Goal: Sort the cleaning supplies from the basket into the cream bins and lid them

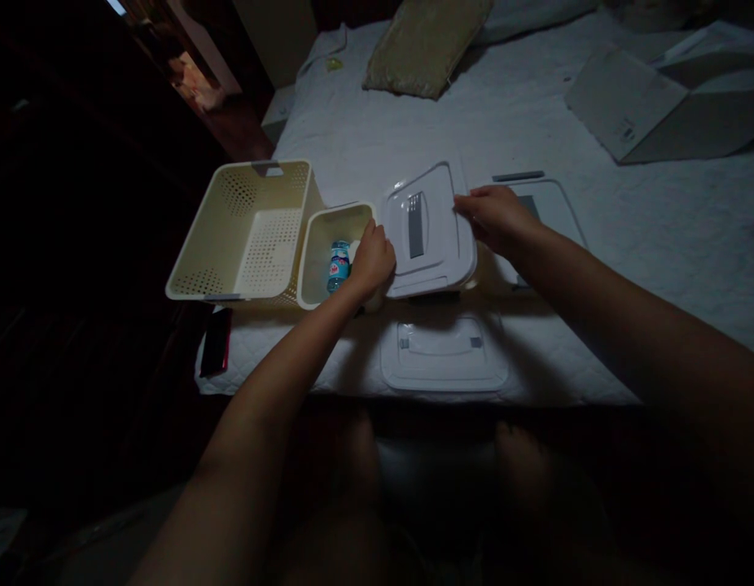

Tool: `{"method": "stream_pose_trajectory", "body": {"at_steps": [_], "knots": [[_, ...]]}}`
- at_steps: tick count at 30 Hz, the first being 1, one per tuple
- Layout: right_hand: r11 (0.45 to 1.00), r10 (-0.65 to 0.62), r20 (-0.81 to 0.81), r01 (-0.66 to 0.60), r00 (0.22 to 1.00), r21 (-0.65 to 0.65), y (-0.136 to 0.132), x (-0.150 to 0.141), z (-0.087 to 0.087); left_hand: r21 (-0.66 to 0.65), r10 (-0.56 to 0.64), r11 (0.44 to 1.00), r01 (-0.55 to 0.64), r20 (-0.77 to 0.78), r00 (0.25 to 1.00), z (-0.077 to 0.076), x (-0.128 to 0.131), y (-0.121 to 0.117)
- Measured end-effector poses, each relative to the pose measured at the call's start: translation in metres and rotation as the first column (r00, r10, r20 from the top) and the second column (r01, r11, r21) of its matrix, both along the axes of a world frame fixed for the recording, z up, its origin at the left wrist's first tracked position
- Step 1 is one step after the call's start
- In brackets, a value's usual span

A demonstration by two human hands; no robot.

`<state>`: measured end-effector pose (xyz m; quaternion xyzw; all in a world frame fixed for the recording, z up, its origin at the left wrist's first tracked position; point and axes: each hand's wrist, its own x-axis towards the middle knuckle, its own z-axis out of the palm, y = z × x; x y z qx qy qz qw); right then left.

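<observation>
A white lid with a grey handle sits tilted on top of a box at the bed's near edge. My right hand grips its far right edge, fingers closed on it. My left hand is curled on the lid's left edge, beside the rim of a small cream bin. Inside that bin lies a small bottle with a blue label. A large perforated cream basket stands left of the bin.
A second white lid lies flat on the white bedsheet near the front edge. Another lid lies behind my right hand. A dark phone lies at the bed's left corner. A pillow and open cardboard are farther back.
</observation>
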<state>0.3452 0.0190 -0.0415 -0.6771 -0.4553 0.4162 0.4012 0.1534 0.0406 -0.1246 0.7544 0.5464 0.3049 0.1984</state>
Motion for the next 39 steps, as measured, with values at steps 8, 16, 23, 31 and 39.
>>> {"method": "stream_pose_trajectory", "body": {"at_steps": [8, 16, 23, 31, 39], "knots": [[0.849, 0.204, 0.124, -0.238, 0.971, 0.472, -0.059, -0.016, 0.075, -0.032, 0.086, 0.996, -0.080, 0.356, 0.931, 0.052, -0.023, -0.050], [0.709, 0.390, 0.548, -0.621, 0.740, 0.334, -0.134, 0.002, 0.078, -0.721, 0.463, 0.672, 0.170, 0.588, 0.663, 0.083, -0.062, -0.123], [0.353, 0.428, 0.850, -0.922, 0.308, 0.157, -0.188, -0.004, 0.023, -0.852, 0.565, 0.426, 0.304, 0.513, 0.646, 0.054, -0.067, -0.138], [0.102, 0.202, 0.975, -0.988, -0.093, -0.115, -0.201, 0.005, -0.047, -0.904, 0.297, 0.413, 0.113, 0.251, 0.921, -0.013, -0.054, -0.145], [0.166, 0.344, 0.920, -0.951, -0.190, -0.259, -0.191, 0.014, -0.114, -0.695, -0.068, 0.719, -0.002, -0.074, 0.995, -0.052, -0.047, -0.128]]}}
